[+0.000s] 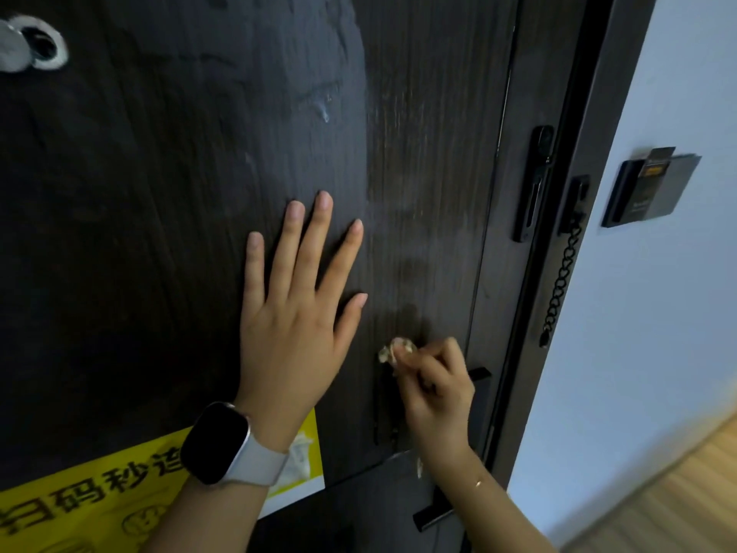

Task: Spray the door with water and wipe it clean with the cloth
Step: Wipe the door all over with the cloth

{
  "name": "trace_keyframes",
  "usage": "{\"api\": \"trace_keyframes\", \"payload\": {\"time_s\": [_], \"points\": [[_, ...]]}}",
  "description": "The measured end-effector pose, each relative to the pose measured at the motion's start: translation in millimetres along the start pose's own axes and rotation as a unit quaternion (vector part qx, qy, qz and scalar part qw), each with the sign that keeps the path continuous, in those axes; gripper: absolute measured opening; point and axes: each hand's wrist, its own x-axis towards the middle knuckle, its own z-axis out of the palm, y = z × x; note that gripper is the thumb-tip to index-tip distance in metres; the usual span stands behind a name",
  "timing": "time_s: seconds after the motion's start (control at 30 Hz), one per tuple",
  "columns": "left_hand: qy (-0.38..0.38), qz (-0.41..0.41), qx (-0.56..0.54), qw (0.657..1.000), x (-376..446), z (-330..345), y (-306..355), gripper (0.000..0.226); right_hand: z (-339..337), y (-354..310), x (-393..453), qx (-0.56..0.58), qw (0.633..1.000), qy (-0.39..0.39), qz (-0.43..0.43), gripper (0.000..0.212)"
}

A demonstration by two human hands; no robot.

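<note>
My left hand point(295, 313) lies open and flat, steadying the dark wood-grain door point(179, 193); right of it, my right hand point(432, 387) pinches a small crumpled pale cloth point(395, 349), scrubbing.

Yellow sticker point(99, 484) on door point(159, 193), lower left: large black Chinese characters, tilted and partly cut by frame edge; "码秒" legible, rest unclear. Card point(654, 169) in wall holder point(626, 197): print too small to read.

Head view, close (angled down) at door point(179, 193)
</note>
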Motion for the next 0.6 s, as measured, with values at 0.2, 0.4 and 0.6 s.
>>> {"api": "trace_keyframes", "payload": {"time_s": [0.2, 0.4, 0.6], "points": [[0.037, 0.010, -0.106, 0.994, -0.5, -8.2, -4.7, 0.057, -0.9, -52.3, 100.3, 0.029, 0.998, 0.033, -0.036, 0.004], [0.023, -0.097, -0.095, 0.991, -43.3, -14.7, -11.4, 0.063, 12.9, -17.3, 12.0, 0.021, 0.997, 0.007, -0.068, 0.020], [-0.028, -0.151, -0.053, 0.987, -77.5, 3.2, -8.3, 0.086, 10.5, -5.8, -24.9, 0.013, 0.999, -0.048, -0.003, 0.014]]}}
